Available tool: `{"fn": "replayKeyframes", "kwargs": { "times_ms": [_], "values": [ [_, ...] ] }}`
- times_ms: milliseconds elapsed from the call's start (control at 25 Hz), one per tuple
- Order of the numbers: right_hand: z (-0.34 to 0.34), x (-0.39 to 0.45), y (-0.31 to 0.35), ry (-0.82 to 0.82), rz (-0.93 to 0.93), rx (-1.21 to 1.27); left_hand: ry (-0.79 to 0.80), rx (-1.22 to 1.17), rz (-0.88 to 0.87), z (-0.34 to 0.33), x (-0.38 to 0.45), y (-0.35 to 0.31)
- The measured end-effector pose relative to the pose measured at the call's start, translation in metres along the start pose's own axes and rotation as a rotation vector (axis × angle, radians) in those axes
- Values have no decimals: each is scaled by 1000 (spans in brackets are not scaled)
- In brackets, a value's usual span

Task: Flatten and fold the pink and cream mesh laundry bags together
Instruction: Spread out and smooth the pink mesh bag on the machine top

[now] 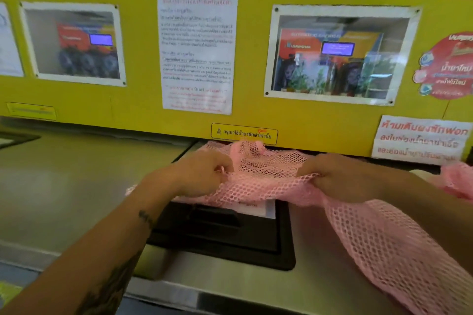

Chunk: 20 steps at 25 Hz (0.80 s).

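Note:
A pink mesh laundry bag (268, 176) lies bunched across the top of a steel washing machine, its far edge against the yellow wall. A long part of it trails down to the lower right. My left hand (202, 174) pinches the mesh at its left side. My right hand (337, 176) grips a fold of the same bag further right. More pink mesh (458, 179) shows at the right edge, behind my right forearm. I see no cream bag.
Under the bag sits a black detergent drawer lid (225, 235) set into the steel machine top (64, 186). The yellow back wall (256, 115) carries notices, stickers and two framed pictures. A white label (258, 208) lies just below the mesh.

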State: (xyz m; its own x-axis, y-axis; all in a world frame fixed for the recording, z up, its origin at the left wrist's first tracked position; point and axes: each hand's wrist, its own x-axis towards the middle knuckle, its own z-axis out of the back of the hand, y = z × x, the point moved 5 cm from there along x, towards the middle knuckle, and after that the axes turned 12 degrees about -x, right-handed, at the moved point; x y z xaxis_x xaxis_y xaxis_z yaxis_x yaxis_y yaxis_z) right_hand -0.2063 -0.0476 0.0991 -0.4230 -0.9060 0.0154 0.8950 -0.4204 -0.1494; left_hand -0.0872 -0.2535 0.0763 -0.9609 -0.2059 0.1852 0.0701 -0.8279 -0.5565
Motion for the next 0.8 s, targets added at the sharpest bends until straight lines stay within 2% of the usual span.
{"fn": "replayKeyframes", "kwargs": {
  "times_ms": [80, 160, 280, 360, 440, 520, 600, 640, 720, 800],
  "values": [
    [5, -2, -6, 5, -78, -130, -151, -204, -56, 22, 6, -7],
    [10, -6, -5, -44, -154, -227, -330, -210, -89, 44, 14, -8],
    [12, -10, 29, -95, -42, 18, -470, 207, -111, 42, 16, -2],
    [4, -5, 48, -113, 13, -23, -491, 357, -107, 26, 7, -3],
    [-5, 6, 55, -137, 40, -135, -465, 361, -85, 14, -6, -1],
    [-10, 17, 54, -164, 68, -151, -298, 171, 2, 8, -18, 9],
    [-5, 29, 45, -203, 66, -14, -82, -57, 145, 1, -25, 19],
    [1, 32, 41, -218, 50, 106, -13, -50, 186, -3, -27, 23],
    [17, 32, 35, -260, 38, 435, -16, 9, 197, -6, -20, 29],
    [29, 30, 31, -292, 38, 664, -140, 39, 153, -3, -12, 33]
  ]
}}
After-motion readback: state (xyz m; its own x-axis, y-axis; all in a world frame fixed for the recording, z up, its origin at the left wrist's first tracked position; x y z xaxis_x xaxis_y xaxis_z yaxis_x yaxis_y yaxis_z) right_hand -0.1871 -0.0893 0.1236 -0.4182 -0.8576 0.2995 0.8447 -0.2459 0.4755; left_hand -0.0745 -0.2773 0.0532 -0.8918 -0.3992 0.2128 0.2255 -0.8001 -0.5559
